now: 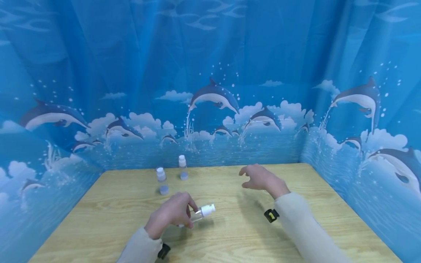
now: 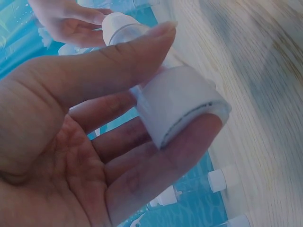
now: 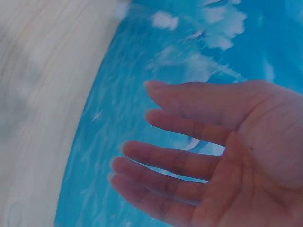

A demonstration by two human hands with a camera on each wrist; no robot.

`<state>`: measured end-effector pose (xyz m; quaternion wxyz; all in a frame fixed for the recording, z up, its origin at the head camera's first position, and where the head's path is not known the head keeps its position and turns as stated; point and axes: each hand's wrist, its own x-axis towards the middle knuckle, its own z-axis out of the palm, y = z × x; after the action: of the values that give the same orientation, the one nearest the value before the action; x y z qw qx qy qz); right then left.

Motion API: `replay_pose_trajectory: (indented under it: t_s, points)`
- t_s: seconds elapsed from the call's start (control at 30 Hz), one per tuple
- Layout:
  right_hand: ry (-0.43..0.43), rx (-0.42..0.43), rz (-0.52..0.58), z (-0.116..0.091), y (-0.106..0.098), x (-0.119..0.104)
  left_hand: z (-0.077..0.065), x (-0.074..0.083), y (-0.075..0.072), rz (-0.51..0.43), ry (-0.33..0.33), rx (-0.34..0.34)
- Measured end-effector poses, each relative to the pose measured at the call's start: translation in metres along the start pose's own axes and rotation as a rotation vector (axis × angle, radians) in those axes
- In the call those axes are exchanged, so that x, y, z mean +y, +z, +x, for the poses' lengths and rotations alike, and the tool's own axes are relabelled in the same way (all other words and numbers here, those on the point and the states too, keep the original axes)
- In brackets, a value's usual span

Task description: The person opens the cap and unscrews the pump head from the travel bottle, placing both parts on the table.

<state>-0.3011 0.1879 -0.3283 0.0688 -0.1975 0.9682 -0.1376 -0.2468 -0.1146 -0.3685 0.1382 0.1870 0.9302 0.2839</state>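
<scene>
My left hand (image 1: 174, 212) pinches a small clear bottle with a white cap (image 1: 207, 210), tilted above the table with its cap towards the right. In the left wrist view the thumb lies across the clear side of this bottle (image 2: 177, 101), with a finger curled under its white base. My right hand (image 1: 261, 179) hovers over the right part of the table, apart from any bottle. Its fingers (image 3: 175, 163) are relaxed and slightly bent, and the palm holds nothing.
Two similar bottles stand upright at the back left: a nearer bottle (image 1: 162, 181) and a farther bottle (image 1: 182, 168). The wooden table (image 1: 230, 241) is bordered by a blue curtain (image 1: 210, 65) with dolphins. A black wrist strap (image 1: 271, 215) shows by the right sleeve.
</scene>
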Motion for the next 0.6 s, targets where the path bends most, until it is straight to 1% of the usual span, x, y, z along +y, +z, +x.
replay_pose_trajectory:
  t_s: [0.13,0.27,0.43,0.6]
  points:
    - [-0.033,0.022,0.039,-0.011,0.006,-0.018,0.001,0.001,0.0,-0.002,0.006,0.003]
    - [-0.055,0.017,0.074,-0.016,0.014,-0.031,0.001,0.002,0.001,0.001,0.01,0.005]
    - [-0.069,0.013,0.129,-0.021,0.021,-0.037,-0.001,0.003,0.003,-0.002,0.023,0.005]
    - [-0.101,0.011,0.15,-0.025,0.022,-0.039,0.0,0.003,0.003,0.006,0.019,0.002]
